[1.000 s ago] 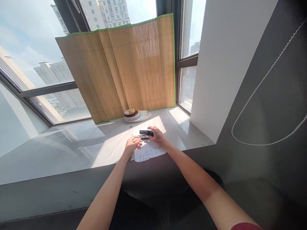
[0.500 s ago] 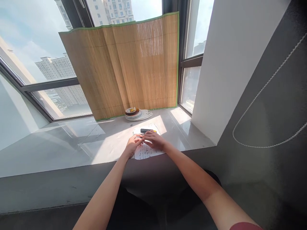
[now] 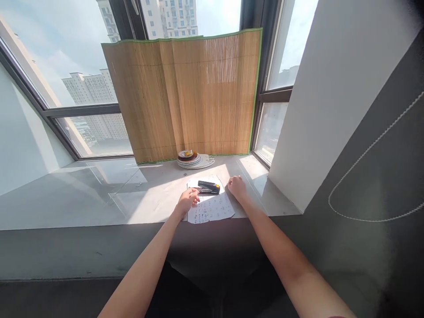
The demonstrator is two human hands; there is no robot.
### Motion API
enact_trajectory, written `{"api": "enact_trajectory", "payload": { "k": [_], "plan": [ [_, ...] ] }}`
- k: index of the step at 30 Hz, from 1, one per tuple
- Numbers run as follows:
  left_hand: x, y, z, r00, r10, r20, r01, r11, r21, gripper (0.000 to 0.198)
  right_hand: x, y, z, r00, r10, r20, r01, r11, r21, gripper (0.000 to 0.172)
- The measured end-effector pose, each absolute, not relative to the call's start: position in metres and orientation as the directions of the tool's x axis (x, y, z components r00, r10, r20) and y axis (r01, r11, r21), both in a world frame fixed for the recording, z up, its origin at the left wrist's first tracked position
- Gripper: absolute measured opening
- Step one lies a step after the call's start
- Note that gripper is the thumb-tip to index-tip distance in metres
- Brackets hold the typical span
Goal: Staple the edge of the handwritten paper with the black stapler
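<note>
A black stapler with a small orange mark lies on a white sheet of paper covered in small dark marks. A gap shows between its upper and lower arms at the left. My left hand is closed at that left end, its thumb and fingertips on the lower arm. To the right, apart from the stapler, my right hand rests on the sill beside the paper's edge. Its fingers are curled in, and whatever they may hold is hidden.
Behind the paper, a stack of plates stands on the light window sill. A bamboo mat with green edging leans upright against the window. White wall rises on the right, and a bead cord hangs farther right.
My right hand has left the stapler and moved right, off the paper onto the sill. My left hand stays by the stapler's left end. The view has shifted and tilted slightly.
</note>
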State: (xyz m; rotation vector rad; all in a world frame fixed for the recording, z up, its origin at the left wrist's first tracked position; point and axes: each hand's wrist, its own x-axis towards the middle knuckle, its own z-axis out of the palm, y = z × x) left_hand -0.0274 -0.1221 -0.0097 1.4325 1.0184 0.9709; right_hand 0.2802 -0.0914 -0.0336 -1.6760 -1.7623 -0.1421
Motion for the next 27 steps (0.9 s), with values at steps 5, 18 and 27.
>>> {"api": "enact_trajectory", "payload": {
  "k": [5, 18, 27],
  "plan": [
    [-0.030, -0.119, -0.011, 0.329, 0.944, 0.020, 0.125, -0.064, 0.990, 0.016, 0.291, -0.066, -0.021, 0.200, 0.875, 0.441, 0.928, -0.025, -0.371, 0.017],
    [-0.028, -0.132, -0.006, 0.335, 0.942, 0.000, 0.169, -0.060, 0.984, 0.016, 0.284, -0.125, -0.042, 0.092, 0.944, 0.316, 0.993, -0.063, -0.101, 0.030],
    [-0.039, -0.174, 0.024, 0.061, 0.930, 0.363, 0.084, -0.367, 0.927, 0.034, 0.274, -0.301, -0.063, 0.162, 0.862, 0.480, 0.929, 0.031, -0.369, 0.029]
  ]
}}
